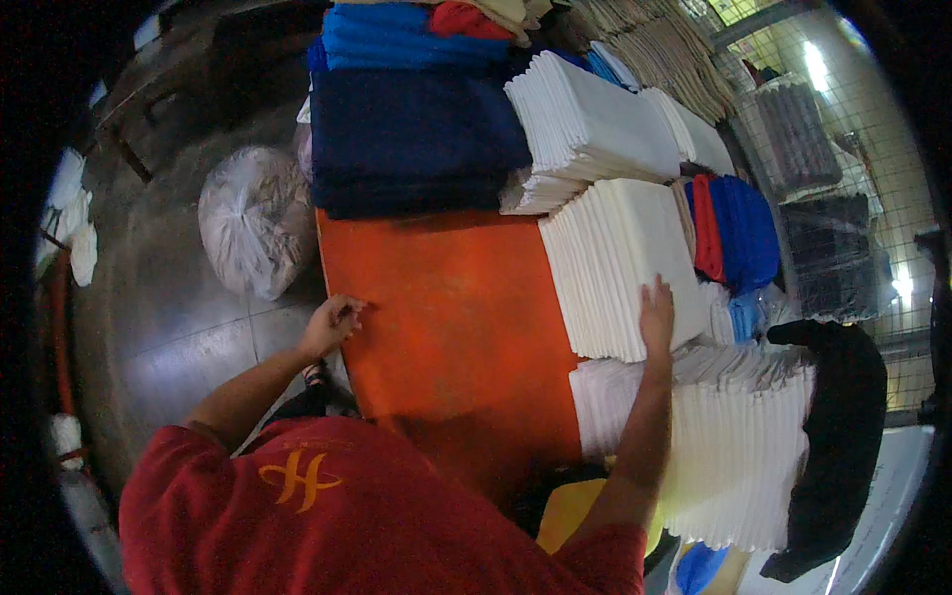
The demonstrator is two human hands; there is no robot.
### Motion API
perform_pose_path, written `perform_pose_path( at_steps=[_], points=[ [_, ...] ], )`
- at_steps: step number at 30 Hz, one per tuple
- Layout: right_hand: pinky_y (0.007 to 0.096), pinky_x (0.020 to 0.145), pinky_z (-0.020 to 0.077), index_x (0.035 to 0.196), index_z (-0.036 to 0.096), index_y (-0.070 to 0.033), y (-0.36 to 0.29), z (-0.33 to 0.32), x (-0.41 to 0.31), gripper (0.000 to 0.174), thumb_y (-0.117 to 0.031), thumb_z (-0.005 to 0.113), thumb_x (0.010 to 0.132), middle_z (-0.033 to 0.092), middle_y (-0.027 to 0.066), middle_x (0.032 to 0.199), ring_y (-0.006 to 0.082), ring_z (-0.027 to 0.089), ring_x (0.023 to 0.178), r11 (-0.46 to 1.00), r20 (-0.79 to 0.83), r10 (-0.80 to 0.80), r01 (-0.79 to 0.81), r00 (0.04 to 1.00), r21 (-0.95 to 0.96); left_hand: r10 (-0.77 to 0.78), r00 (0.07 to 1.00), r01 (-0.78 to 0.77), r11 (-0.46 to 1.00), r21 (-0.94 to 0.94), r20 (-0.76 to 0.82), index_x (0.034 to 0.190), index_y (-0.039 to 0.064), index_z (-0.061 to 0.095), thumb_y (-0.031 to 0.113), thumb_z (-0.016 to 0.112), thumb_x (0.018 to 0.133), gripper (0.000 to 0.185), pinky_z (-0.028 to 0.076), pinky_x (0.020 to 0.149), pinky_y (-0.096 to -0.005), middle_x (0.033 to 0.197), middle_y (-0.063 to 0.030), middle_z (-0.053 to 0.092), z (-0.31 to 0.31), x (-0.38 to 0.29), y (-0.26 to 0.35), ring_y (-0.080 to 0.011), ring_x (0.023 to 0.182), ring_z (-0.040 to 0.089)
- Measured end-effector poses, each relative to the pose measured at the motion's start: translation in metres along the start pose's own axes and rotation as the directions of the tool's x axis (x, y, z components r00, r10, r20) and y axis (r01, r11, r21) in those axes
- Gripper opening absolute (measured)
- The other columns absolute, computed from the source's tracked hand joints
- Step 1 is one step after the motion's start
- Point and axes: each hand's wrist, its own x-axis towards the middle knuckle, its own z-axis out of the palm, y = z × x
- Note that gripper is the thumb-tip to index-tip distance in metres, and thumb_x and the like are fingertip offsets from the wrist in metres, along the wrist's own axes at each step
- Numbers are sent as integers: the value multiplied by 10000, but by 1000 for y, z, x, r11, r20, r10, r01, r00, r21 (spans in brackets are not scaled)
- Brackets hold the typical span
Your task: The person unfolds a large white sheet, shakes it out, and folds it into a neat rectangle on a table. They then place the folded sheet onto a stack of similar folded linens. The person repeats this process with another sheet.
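Observation:
My right hand (657, 316) lies with its fingers extended on the top of a stack of folded white cloths (621, 260). Nothing is visible in its grasp. My left hand (332, 325) hovers by the left edge of an orange tabletop (454, 297), fingers partly curled; whether it holds something small cannot be made out. Beneath my right forearm, a taller white cloth stack (732, 439) shows its folded layers.
Navy folded cloths (416, 137) and more white stacks (602, 111) stand at the far end. Red cloth (707, 227) and blue cloth (745, 230) line the right side, with black fabric (837, 446) nearer. On the floor at left sits a filled clear plastic bag (256, 223).

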Motion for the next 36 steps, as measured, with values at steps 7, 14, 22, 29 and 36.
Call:
perform_pose_path(
  at_steps=[7,14,22,29,36],
  points=[
    [452,1042,375,1374,431,-51,-60,10,37,473,-277,499,964,485,215,1360,401,458,1249,988,-116,135,-142,984,-55,-88,996,88,996,7,7,1161,74,549,80,487,970,201,507,604,-241,1062,-31,562,-1,10,13,-101,680,582],
    [448,1013,405,1367,446,-82,-58,12,29,439,-229,512,958,525,173,1335,411,488,1215,988,-159,139,-126,978,89,-54,996,63,988,-141,65,1187,50,533,93,465,973,228,516,589,-242,1050,-46,576,-7,16,3,-107,650,587],
    [531,1096,270,1491,246,-165,-72,24,65,590,-355,455,974,309,102,1521,383,316,1363,967,21,156,-149,988,-205,-148,981,170,966,-196,126,1222,49,506,132,473,981,257,547,549,-259,1044,-78,581,-16,23,19,-157,602,628],
    [524,1117,232,1505,201,-177,-86,34,103,623,-418,425,976,245,89,1550,351,243,1407,978,73,171,-161,982,-134,-164,970,196,964,-179,179,1232,34,495,141,455,992,265,567,554,-285,1053,-97,585,-21,27,29,-208,670,680],
    [567,1109,184,1489,280,-213,-77,15,101,601,-511,357,973,250,67,1552,319,240,1416,970,40,224,-219,974,-102,-168,962,222,941,-256,216,1233,39,502,182,490,990,283,572,556,-306,1053,-85,628,-26,28,27,-220,715,696]
  ],
)
